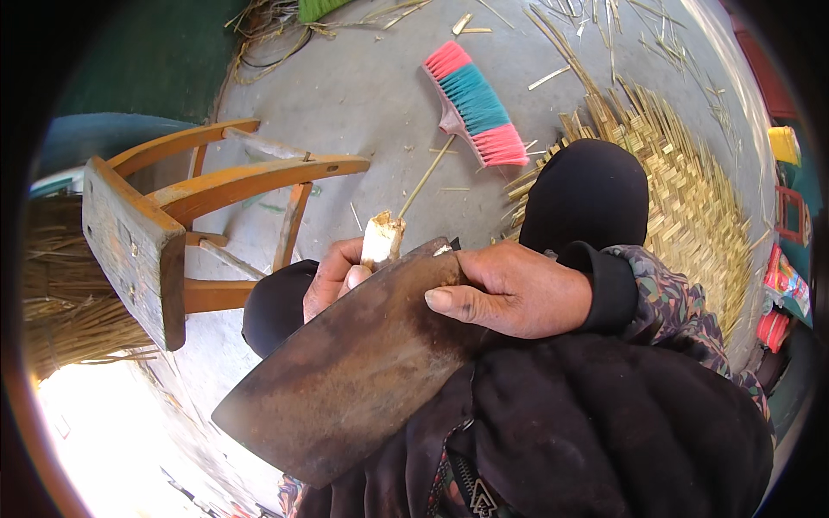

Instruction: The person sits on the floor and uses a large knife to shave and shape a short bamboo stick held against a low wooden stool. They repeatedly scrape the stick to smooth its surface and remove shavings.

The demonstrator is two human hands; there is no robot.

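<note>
A broad, rust-brown cleaver (345, 371) lies slantwise across my lap, its wide end toward the lower left. My right hand (522, 289) is closed round its narrow end, with the thumb laid on the flat of the blade. Behind the cleaver's upper edge, my left hand (332, 278) pinches a short, pale, stick-like piece (382, 242) with a rough brown end pointing up. What this piece is made of I cannot tell. The blade hides the lower part of the piece and most of my left hand.
An orange wooden chair (134, 250) lies tipped over at the left, beside bundled straw (78, 293). Ahead on the grey floor rests a pink and teal broom head (477, 105). A woven strip mat (669, 173) spreads at the right, near loose strips and a yellow container (784, 145).
</note>
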